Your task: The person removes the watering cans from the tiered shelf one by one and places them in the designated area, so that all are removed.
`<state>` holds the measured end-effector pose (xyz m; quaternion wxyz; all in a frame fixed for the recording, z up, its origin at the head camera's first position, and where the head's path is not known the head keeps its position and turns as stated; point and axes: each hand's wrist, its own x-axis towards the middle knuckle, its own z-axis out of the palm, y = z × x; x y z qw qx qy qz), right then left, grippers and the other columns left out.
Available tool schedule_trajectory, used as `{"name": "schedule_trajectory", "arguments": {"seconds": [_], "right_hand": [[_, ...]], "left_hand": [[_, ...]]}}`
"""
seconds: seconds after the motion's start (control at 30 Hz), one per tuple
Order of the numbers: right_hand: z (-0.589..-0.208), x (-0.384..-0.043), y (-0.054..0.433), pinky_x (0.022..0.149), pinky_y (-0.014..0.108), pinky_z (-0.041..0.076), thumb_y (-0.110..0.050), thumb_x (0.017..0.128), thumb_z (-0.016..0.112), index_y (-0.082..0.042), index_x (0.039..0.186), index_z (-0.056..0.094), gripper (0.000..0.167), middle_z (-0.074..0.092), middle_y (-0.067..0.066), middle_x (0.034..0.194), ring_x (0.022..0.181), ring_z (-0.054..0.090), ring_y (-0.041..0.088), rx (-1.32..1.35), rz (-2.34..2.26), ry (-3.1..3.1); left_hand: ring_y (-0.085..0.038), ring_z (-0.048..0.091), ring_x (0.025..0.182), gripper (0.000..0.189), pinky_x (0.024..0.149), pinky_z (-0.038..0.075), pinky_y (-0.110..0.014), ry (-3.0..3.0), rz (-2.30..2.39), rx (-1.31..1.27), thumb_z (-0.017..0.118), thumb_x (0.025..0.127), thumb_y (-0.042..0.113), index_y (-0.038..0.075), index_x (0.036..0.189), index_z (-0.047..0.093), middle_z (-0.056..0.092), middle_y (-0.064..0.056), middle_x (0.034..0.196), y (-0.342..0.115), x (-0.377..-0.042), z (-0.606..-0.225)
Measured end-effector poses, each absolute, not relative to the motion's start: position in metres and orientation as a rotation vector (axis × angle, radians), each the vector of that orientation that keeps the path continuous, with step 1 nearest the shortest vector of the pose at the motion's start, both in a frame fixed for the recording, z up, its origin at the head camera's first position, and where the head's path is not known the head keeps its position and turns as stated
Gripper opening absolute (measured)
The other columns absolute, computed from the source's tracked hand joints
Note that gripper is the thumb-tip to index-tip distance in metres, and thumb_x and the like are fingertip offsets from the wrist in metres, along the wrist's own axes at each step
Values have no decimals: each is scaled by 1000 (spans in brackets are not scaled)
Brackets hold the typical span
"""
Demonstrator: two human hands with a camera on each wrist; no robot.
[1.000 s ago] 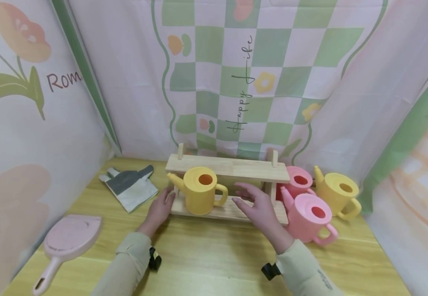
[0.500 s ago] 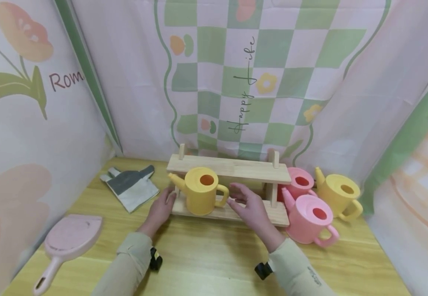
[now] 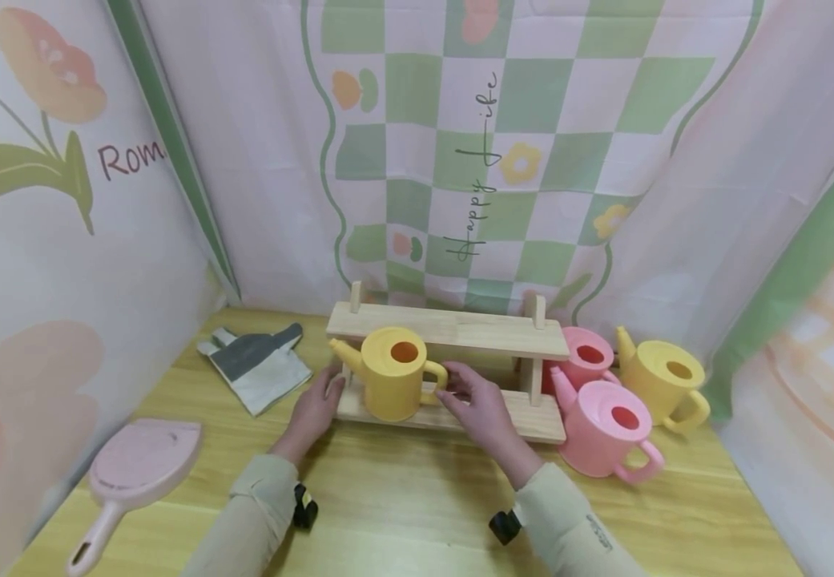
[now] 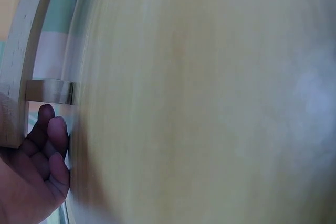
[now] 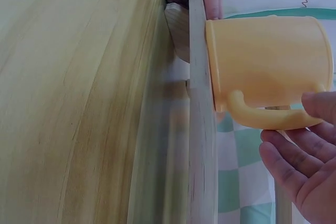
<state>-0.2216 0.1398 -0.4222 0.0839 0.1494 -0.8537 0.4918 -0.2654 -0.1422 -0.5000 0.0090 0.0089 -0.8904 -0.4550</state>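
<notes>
A yellow watering can [image 3: 391, 386] stands upright on the lower board of a two-tier wooden shelf [image 3: 532, 417], its spout pointing left. My right hand [image 3: 481, 410] is at the can's handle; in the right wrist view, the thumb and fingers of that hand [image 5: 310, 163] pinch the handle's upper part. At the shelf's left end, my left hand [image 3: 318, 407] grips the lower board. The left wrist view shows the fingers of this hand [image 4: 39, 169] curled beneath the board, and the right wrist view shows its thumb over the top.
Right of the shelf stand a front pink watering can [image 3: 600, 433], a second pink watering can [image 3: 584, 353] behind it and another yellow watering can [image 3: 658, 377]. A grey-and-white glove [image 3: 258, 365] and a pink dustpan [image 3: 143, 461] lie left. A patterned curtain [image 3: 445, 160] hangs behind.
My right hand has moved left from beside the can to its handle and now pinches it. The left hand keeps its grip on the shelf's end; the can has not moved.
</notes>
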Motion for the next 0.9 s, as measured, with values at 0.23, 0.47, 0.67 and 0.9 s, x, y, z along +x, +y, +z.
{"name": "schedule_trajectory", "arguments": {"seconds": [0.23, 0.47, 0.67, 0.9], "right_hand": [[-425, -225, 135, 79, 32, 58, -4, 90, 69, -4, 118, 65, 29, 72, 10, 102, 91, 69, 23, 426, 1380, -2522], [-430, -224, 137, 74, 29, 59, -3, 91, 67, -3, 114, 66, 23, 71, 14, 104, 91, 71, 26, 450, 1392, -2490], [-434, -219, 143, 73, 28, 59, -2, 91, 67, -2, 113, 67, 22, 71, 16, 105, 89, 72, 27, 434, 1422, -2436], [-429, -207, 152, 73, 31, 59, -1, 90, 69, -1, 112, 67, 23, 71, 17, 106, 91, 71, 29, 404, 1456, -2383]], "left_hand": [[-39, 39, 135, 56, 111, 30, -57, -2780, -1423, 41, 37, 104, 47, 13, 148, 38, 40, -16, 151, -143, -266, -501], [-40, 39, 135, 55, 110, 30, -58, -2778, -1417, 32, 38, 104, 44, 11, 148, 38, 40, -18, 150, -143, -265, -502], [-41, 40, 134, 53, 110, 31, -58, -2770, -1396, 15, 40, 104, 40, 10, 148, 39, 41, -18, 149, -142, -265, -503], [-43, 42, 132, 53, 108, 32, -59, -2754, -1386, -7, 40, 105, 40, 9, 147, 39, 43, -19, 148, -142, -264, -502]]}}
